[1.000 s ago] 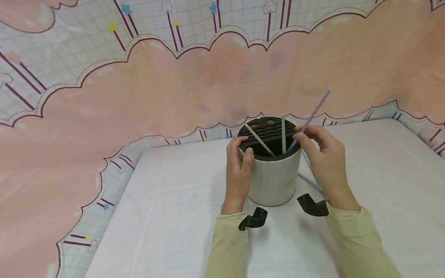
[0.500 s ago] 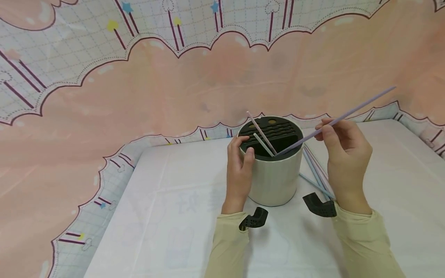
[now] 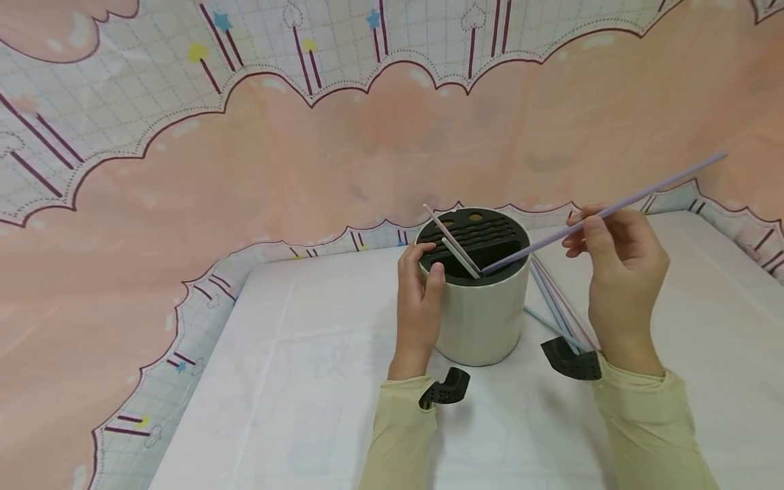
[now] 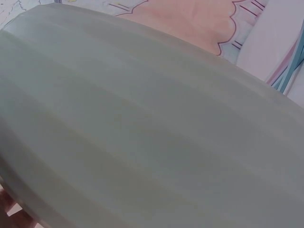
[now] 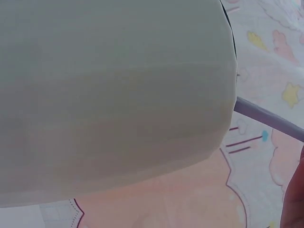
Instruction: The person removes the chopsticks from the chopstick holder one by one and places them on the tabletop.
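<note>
A white round utensil holder [image 3: 484,320] with a black slotted top stands upright on the table. My left hand [image 3: 416,313] grips its left side, thumb and fingers at the rim. A purple straw [image 3: 661,184] slants far to the right, its lower end inside the holder's wide opening. My right hand [image 3: 627,289] pinches that straw between thumb and fingers, right of the rim. A pink straw [image 3: 437,221] and a pale green straw [image 3: 458,257] lean left in the same opening. The holder's wall [image 5: 118,104] fills most of the right wrist view.
Several blue and pink straws [image 3: 557,299] lie on the white table [image 3: 294,381] behind and right of the holder, partly hidden by my right wrist. A patterned peach cloth [image 3: 343,170] hangs behind the table. Black camera mounts [image 3: 446,386] sit on both wrists.
My right hand has moved right, tipping the purple straw from steep to a low slant. The green straw has swung over to the left. My left hand has stayed in place.
</note>
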Action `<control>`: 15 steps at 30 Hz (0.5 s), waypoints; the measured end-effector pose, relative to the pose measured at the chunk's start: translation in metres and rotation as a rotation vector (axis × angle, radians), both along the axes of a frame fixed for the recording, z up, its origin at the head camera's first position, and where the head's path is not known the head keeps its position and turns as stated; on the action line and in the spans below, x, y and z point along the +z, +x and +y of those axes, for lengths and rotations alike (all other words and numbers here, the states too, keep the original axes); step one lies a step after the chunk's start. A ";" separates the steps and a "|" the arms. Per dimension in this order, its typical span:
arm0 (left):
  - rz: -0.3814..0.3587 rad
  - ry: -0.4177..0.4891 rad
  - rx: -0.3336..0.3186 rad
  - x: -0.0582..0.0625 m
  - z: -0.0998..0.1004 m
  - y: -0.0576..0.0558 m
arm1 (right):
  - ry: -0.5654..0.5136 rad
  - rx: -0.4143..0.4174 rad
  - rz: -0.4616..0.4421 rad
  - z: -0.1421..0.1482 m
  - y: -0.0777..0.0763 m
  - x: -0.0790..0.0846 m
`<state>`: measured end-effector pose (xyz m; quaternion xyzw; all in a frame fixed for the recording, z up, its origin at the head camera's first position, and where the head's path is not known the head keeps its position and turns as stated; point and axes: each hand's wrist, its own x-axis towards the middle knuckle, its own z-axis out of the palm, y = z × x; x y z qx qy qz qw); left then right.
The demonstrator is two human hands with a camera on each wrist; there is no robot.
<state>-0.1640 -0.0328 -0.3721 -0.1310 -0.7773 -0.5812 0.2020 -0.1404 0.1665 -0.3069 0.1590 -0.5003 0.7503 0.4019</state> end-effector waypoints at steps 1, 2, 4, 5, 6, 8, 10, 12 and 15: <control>0.001 0.000 0.001 0.000 0.000 0.000 | 0.003 0.000 -0.003 0.001 0.000 -0.001; 0.001 0.001 0.001 -0.001 0.000 0.001 | 0.003 0.003 -0.003 0.002 0.000 -0.002; 0.001 0.004 -0.001 -0.001 0.001 0.002 | 0.001 0.005 0.004 0.004 -0.001 -0.004; 0.002 0.005 -0.002 -0.001 0.001 0.002 | 0.000 0.005 0.010 0.005 -0.002 -0.004; 0.001 0.006 -0.002 0.000 0.001 0.002 | -0.004 0.004 0.015 0.006 -0.003 -0.005; -0.002 0.009 -0.004 0.000 0.001 0.003 | -0.021 0.006 0.023 0.007 -0.004 -0.006; -0.003 0.010 -0.004 0.001 0.001 0.003 | -0.038 0.011 0.029 0.009 -0.004 -0.006; -0.006 0.012 -0.004 0.001 0.002 0.004 | -0.048 0.019 0.030 0.010 -0.004 -0.006; -0.008 0.014 -0.005 0.000 0.002 0.004 | -0.039 0.041 0.026 0.010 -0.004 -0.007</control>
